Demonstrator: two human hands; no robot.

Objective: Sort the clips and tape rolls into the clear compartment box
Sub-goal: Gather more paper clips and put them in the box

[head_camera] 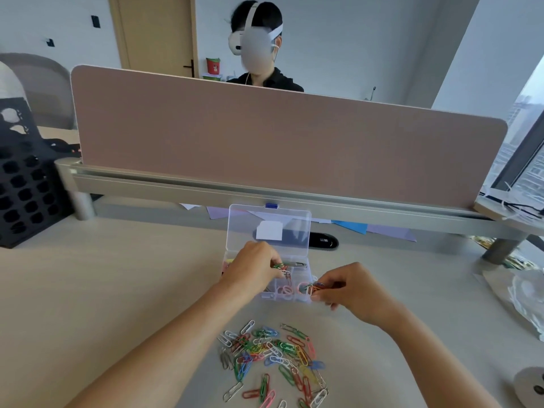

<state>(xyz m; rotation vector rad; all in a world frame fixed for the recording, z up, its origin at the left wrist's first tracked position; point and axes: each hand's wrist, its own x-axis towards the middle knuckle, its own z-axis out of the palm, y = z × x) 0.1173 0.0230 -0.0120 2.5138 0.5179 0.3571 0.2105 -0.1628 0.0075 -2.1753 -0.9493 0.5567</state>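
A pale desk [117, 290] runs up to a pink partition [265, 142]. The clear compartment box [266, 296] sits on the desk at the centre. Its long side runs left to right, and its lid [269, 219] is hinged at the far edge and stands upright. In the front compartments pinkish tape rolls [285, 290] lie flat (two show plainly; whether there are more I cannot tell).

The left hand [253, 266] hangs over the box's middle. Its thumb and fingertips pinch a small bunch of clips [278, 265] whose long axes point roughly rightward out of the fingers. The right hand [353, 290] is at the box's front right corner, fingers curled, pinching a second bunch [315, 287] that points left toward the box.

Nearer the person, just in front of the box, a loose pile of paper clips [273, 357] lies on the desk, several dozen in mixed colours, pointing every way. A black perforated crate [26, 187] stands far left, and a person in a headset [265, 81] sits beyond the partition.
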